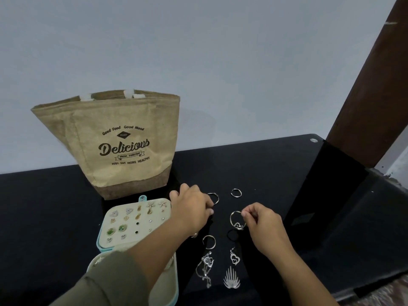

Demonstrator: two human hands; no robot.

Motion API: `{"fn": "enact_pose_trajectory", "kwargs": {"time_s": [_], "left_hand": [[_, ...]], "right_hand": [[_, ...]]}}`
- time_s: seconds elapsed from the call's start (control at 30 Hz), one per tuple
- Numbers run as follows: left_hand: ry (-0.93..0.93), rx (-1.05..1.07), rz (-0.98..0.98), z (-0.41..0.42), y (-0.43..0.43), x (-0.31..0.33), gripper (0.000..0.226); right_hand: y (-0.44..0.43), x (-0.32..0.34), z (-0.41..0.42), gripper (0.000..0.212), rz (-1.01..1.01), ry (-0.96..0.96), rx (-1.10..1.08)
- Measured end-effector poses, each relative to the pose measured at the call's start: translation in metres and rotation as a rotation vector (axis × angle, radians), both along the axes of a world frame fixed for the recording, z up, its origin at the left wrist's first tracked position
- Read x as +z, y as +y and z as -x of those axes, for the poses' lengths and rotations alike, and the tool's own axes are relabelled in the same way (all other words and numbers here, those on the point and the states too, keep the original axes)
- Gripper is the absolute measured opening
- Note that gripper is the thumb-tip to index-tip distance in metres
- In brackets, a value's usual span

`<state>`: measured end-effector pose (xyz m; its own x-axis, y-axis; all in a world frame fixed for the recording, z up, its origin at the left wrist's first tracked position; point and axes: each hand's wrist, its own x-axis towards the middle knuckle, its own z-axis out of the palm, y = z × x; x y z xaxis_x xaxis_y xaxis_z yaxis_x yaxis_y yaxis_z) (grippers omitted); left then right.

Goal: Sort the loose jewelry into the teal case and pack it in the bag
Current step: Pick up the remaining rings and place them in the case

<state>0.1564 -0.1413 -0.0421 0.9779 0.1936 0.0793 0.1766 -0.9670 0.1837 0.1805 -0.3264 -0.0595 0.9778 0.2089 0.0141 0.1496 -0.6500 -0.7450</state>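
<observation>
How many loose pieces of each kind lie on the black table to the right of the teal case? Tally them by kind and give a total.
Plain silver rings: 3
Silver ring with heart charm, pinched by the right hand: 1
Heart pendants: 2
Fan-shaped silver piece: 1
Black loop: 1
Total: 8
A small piece by the wrist of the left hand is too hidden to class.

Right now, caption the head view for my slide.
Right hand pinches a silver heart-charm hoop; left hand sits at a thin silver ring, beside the open teal case.
</observation>
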Motion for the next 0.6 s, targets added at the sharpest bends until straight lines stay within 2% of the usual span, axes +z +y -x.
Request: {"fn": "enact_pose_trajectory", "kwargs": {"time_s": [0.13, 0.27, 0.37, 0.43, 0.6], "left_hand": [[-0.013, -0.031, -0.095, -0.022, 0.005, -0.014, 0.03], [-0.083, -0.033, -0.11, -0.032, 0.009, -0.024, 0.026], [-0.149, -0.065, -0.184, -0.033, 0.01, -0.03, 0.024], [-0.225, -0.114, -0.255, -0.034, 0.01, -0.033, 0.015], [-0.202, -0.107, -0.364, -0.036, 0.014, -0.045, 0.021]], "right_hand": [[0.015, -0.003, -0.031, 0.016, 0.005, -0.015, 0.024], [0.033, -0.01, -0.06, 0.012, 0.027, -0.025, 0.061], [0.044, -0.016, -0.067, 0.013, 0.053, -0.036, 0.088], [0.047, -0.019, -0.069, 0.014, 0.064, -0.053, 0.087], [0.049, -0.019, -0.066, 0.014, 0.067, -0.058, 0.088]]}}
